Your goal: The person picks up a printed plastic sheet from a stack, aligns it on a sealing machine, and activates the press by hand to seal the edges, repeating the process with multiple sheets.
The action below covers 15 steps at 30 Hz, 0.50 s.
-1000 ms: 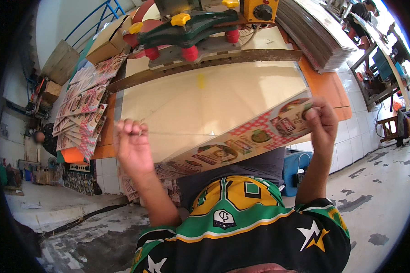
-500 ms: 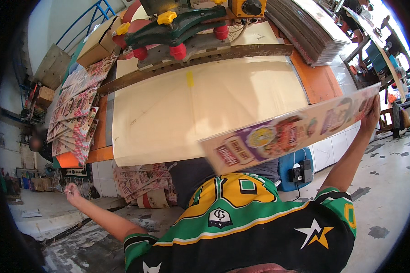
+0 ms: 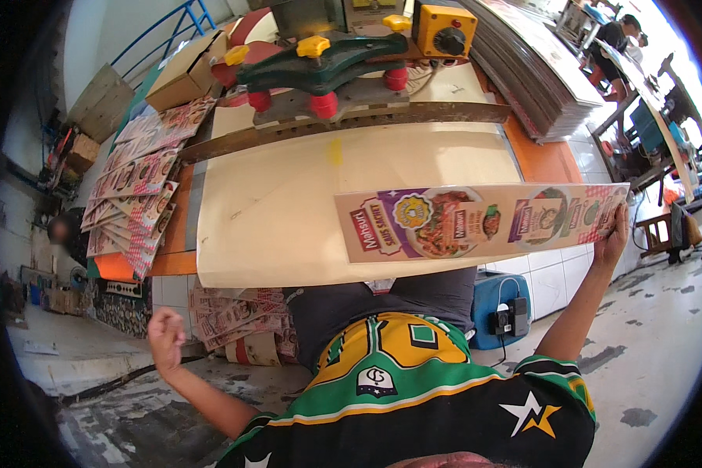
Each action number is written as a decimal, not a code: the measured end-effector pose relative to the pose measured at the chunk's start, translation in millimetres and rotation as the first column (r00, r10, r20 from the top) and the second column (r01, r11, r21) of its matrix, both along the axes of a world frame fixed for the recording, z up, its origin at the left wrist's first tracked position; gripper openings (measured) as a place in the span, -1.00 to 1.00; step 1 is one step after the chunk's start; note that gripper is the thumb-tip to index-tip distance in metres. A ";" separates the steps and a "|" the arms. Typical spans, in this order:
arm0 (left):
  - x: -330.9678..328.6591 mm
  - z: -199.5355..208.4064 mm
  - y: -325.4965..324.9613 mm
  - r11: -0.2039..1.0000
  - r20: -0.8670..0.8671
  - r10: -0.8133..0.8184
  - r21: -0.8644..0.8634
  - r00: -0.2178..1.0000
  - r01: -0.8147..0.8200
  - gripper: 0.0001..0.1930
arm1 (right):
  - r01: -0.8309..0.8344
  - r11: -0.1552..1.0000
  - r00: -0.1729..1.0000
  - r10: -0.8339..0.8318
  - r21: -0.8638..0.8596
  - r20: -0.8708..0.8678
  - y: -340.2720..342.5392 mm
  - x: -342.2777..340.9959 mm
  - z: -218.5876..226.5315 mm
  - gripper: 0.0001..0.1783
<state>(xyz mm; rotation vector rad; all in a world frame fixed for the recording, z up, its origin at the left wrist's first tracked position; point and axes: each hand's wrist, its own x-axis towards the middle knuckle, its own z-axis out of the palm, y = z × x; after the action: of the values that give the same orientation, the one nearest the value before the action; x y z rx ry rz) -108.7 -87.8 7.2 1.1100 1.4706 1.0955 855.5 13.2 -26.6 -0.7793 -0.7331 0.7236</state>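
Note:
A long printed panel (image 3: 550, 217) with food pictures is held at its right end by my right hand (image 3: 613, 235), the fingers closed on its edge. The panel slants slightly above the right part of a cream sheet (image 3: 265, 210) that covers the worktable. Whether its underside touches the sheet I cannot tell. My left hand (image 3: 166, 339) hangs off the table's front left, fingers curled in, with nothing visible in it. Beyond the sheet stands a machine with a dark green clamp (image 3: 324, 69), yellow knobs and red feet, behind a brown metal bar (image 3: 351, 121).
Similar printed panels lie in a loose pile (image 3: 136, 171) on the table's left, beside a cardboard box (image 3: 183, 74). A tall stack of boards (image 3: 534, 70) stands at the back right. More prints (image 3: 238, 316) sit below the table; a blue container (image 3: 487, 312) stands beside my legs.
The printed panel has swung down and flatter over the sheet, its right end lowered with my right hand. My left hand has moved right, closer to the table.

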 end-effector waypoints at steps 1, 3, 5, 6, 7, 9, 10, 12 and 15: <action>24.9 0.5 7.8 0.998 -0.032 -0.046 -0.048 0.998 0.044 -0.86 | -0.022 1.000 1.000 0.022 -0.006 0.006 4.2 -15.9 3.8 -0.64; 88.7 11.2 35.6 0.984 -0.080 -0.162 -0.089 0.983 0.155 -0.75 | -0.017 1.000 0.999 0.016 -0.021 -0.042 10.8 -33.2 1.9 -0.63; 116.9 13.2 45.8 0.952 -0.184 -0.288 -0.163 0.940 0.260 -0.63 | -0.016 0.999 0.996 0.012 -0.039 -0.087 17.0 -58.1 3.2 -0.63; 118.1 5.8 47.6 0.925 -0.266 -0.351 -0.246 0.898 0.289 -0.59 | -0.080 0.997 0.991 0.080 0.005 -0.111 22.0 -67.2 -1.4 -0.63; 121.5 1.3 48.1 0.893 -0.337 -0.413 -0.330 0.846 0.305 -0.55 | -0.119 0.993 0.983 0.117 -0.005 -0.141 25.4 -79.7 -3.2 -0.61; 143.2 6.9 51.4 0.783 -0.150 -0.539 -0.451 0.829 0.427 -0.55 | -0.191 0.982 0.963 0.185 -0.012 -0.196 32.2 -109.8 -3.8 -0.58; 155.3 11.0 54.9 0.716 -0.049 -0.588 -0.495 0.807 0.492 -0.55 | -0.215 0.977 0.959 0.212 0.001 -0.190 34.4 -125.6 -3.8 -0.57; 176.9 26.8 57.9 0.711 -0.003 -0.632 -0.400 0.775 0.579 -0.48 | -0.261 0.965 0.930 0.253 0.005 -0.268 40.1 -171.2 2.3 -0.57; 214.2 24.3 65.0 0.778 0.079 -0.615 -0.100 0.784 0.620 -0.32 | -0.325 0.946 0.880 0.296 -0.015 -0.372 47.2 -233.8 1.9 -0.55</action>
<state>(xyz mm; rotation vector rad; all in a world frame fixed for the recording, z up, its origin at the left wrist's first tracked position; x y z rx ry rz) 105.5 -22.8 31.5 1.3419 0.9949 0.5468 621.8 60.4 -24.7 -0.5756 -0.4945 1.1615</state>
